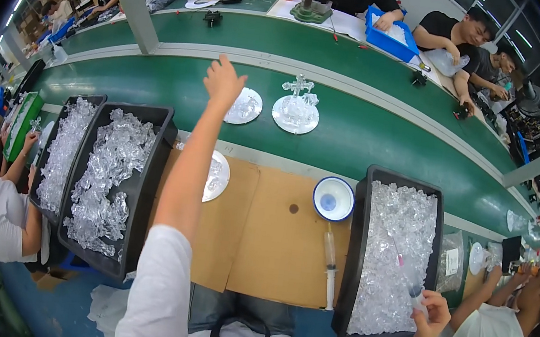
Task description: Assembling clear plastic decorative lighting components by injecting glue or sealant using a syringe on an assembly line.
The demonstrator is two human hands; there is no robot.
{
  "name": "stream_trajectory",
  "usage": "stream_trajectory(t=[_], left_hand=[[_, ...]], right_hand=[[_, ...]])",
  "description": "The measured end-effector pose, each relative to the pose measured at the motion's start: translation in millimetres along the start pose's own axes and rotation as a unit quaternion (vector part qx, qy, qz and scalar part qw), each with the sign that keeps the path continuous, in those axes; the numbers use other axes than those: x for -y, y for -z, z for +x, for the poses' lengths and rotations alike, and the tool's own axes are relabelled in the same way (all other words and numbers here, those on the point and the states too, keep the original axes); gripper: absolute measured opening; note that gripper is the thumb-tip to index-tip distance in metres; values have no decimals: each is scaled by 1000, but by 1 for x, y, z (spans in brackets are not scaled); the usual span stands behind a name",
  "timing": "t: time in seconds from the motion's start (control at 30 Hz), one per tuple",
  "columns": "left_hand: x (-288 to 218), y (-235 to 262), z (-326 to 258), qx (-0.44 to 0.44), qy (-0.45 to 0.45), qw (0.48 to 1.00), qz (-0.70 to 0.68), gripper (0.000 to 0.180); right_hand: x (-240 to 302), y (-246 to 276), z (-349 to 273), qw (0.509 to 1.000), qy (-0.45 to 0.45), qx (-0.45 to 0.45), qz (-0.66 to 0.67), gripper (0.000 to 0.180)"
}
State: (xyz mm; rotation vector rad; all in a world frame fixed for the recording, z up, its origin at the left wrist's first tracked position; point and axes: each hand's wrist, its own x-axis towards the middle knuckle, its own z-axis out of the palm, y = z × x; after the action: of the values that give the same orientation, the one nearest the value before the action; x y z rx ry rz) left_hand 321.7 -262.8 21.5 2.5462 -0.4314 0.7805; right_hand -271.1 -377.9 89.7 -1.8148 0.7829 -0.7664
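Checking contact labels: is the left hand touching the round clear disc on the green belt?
Cannot tell. In the head view the left hand overlaps the near-left edge of the round disc on the green belt; fingers spread, no grip or gap plainly shows.

Blue-rimmed bowl [333, 198], syringe [330, 265] on cardboard [273, 250]; green conveyor [382, 132].

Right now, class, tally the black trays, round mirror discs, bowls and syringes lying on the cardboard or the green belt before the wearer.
Black trays of clear pieces: 3
Round mirror discs: 3
Blue-rimmed bowl: 1
Syringe on the cardboard: 1
Total: 8
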Motion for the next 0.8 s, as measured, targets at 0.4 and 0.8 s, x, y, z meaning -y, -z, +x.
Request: stream_trajectory(t=[0.4,0.8], left_hand=[[-31,57,18,85,-189,948,-241,21],[-17,149,-182,375,-202,826,-369,23]], right_hand=[[13,12,-46,998,-29,-60,0,22],[24,-10,-52,999,28,15,36,21]])
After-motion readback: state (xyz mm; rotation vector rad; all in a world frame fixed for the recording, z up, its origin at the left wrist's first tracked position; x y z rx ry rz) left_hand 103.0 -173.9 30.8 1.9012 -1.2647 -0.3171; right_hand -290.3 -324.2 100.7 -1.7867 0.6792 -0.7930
